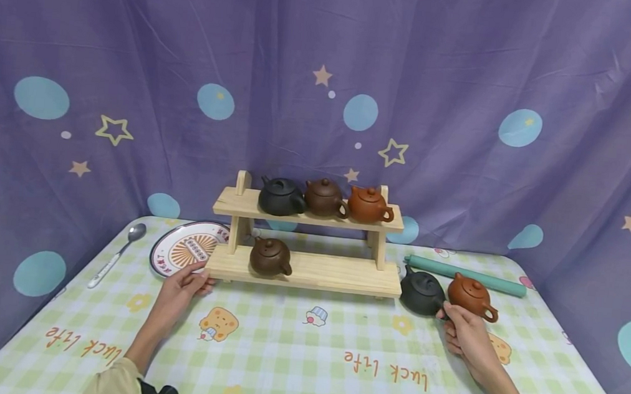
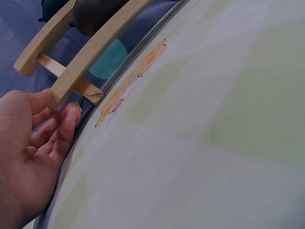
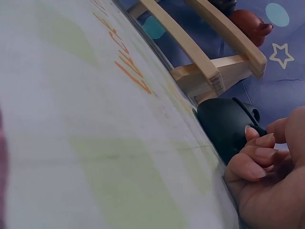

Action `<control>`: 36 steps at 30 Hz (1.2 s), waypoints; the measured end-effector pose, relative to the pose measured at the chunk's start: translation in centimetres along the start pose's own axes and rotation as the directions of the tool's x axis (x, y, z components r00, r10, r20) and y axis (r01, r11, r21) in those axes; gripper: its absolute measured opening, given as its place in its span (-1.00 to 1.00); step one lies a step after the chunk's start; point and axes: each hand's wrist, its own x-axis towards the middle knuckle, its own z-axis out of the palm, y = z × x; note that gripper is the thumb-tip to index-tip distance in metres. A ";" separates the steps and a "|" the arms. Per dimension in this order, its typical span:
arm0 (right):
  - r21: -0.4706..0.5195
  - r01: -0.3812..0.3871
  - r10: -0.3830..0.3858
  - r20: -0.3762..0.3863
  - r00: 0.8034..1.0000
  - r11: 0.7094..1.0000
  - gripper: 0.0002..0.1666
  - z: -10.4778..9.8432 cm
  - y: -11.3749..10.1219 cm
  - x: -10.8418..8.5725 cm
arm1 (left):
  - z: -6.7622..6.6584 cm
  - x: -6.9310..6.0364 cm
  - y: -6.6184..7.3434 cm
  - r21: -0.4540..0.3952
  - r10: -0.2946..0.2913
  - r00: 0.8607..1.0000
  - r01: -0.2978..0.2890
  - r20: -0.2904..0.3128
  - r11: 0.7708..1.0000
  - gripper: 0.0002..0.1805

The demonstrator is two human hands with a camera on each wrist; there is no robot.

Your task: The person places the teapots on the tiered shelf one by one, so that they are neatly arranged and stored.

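Observation:
A two-tier wooden shelf (image 1: pixel 320 271) stands at the table's middle. My left hand (image 1: pixel 182 287) grips the left end of its lower board, thumb above and fingers at the underside in the left wrist view. At the shelf's right end, my right hand (image 1: pixel 467 335) pinches the handle of a black teapot (image 1: pixel 422 291), which sits at table level. Just right of that is an orange-brown teapot (image 1: pixel 467 293). On the lower board rests a dark brown teapot (image 1: pixel 269 257). The upper board carries another black teapot (image 1: pixel 280 197), a brown teapot (image 1: pixel 323 198) and a reddish teapot (image 1: pixel 368 206).
A patterned plate (image 1: pixel 167 246) lies partly behind the shelf's left end, with a spoon (image 1: pixel 117 256) farther left. Behind the right-hand teapots stretches a green rolled or rod-like item (image 1: pixel 496 284). A checked cloth covers the table, and a purple curtain (image 1: pixel 329 35) hangs behind.

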 end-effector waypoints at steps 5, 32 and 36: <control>0.012 0.016 -0.016 -0.009 1.000 1.000 -0.56 0.2 0.0 0.0 | 0.0 0.0 0.1 0.003 -0.006 1.000 0.006 0.001 1.000 -0.49; 0.089 0.081 -0.076 -0.060 0.995 0.993 -0.52 0.2 -0.1 -1.1 | 0.0 -0.1 0.2 0.009 -0.012 1.000 0.012 0.000 1.000 -0.50; 0.120 0.104 -0.098 -0.052 0.994 0.987 -0.51 0.2 -0.2 -1.3 | 0.1 -0.1 0.2 0.004 -0.018 1.000 0.018 0.002 1.000 -0.50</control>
